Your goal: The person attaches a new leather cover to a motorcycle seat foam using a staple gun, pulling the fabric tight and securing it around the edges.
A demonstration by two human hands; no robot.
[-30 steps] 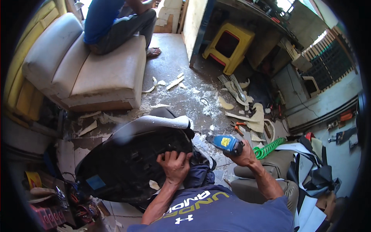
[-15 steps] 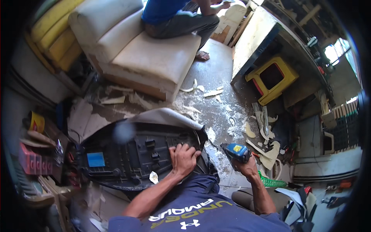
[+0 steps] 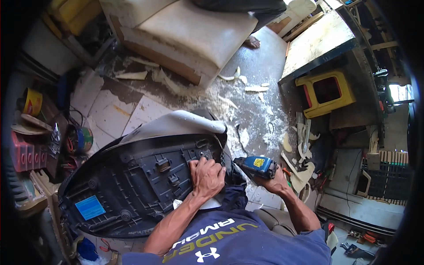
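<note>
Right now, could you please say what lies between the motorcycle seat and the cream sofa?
The head view shows floor, pale foam scraps and white dust separating the motorcycle seat from the sofa.

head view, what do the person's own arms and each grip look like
The left grip and right grip are bare, gloveless hands. The forearms are uncovered too, with no watch showing. A dark blue T-shirt has short sleeves, with white and olive lettering across its front.

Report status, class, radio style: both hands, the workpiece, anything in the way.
Left hand on black molded panel. Right hand gripping blue tool beside panel's right end. White sheet along panel's far edge. Pale scraps scattered on floor beyond.
</note>
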